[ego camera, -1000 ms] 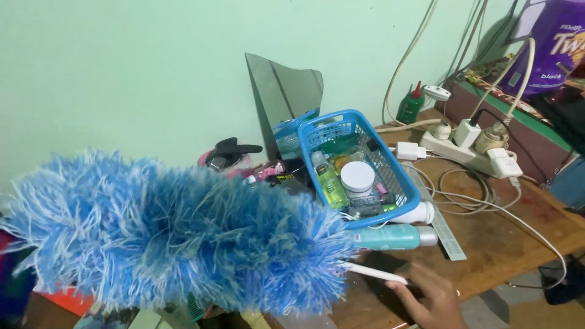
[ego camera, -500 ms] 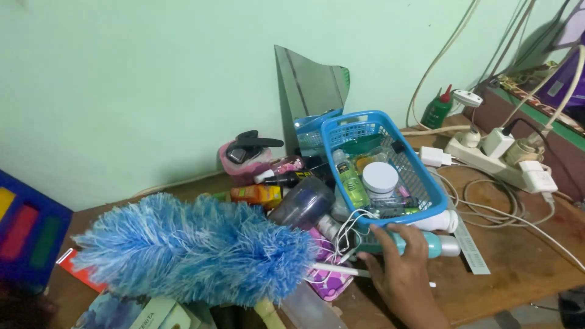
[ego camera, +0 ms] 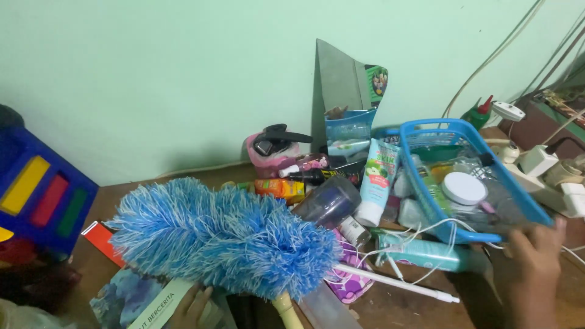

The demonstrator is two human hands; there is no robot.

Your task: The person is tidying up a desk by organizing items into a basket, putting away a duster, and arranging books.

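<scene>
Blue basket (ego camera: pixel 536 210), full of bottles and a white-lidded jar (ego camera: pixel 464 188), gripped by right hand (ego camera: pixel 533 259); left hand (ego camera: pixel 192 304) unclear.

Blue slotted plastic basket (ego camera: pixel 524 204), crammed with bottles and jars, tilted; fluffy blue feather duster (ego camera: pixel 225 237) lies left of it.

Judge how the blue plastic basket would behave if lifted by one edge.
The basket, gripped at its near rim by the right hand, looks loaded with jars and bottles, so it would probably tilt. Its thin lattice walls may flex. Contents would likely slide together.
</scene>
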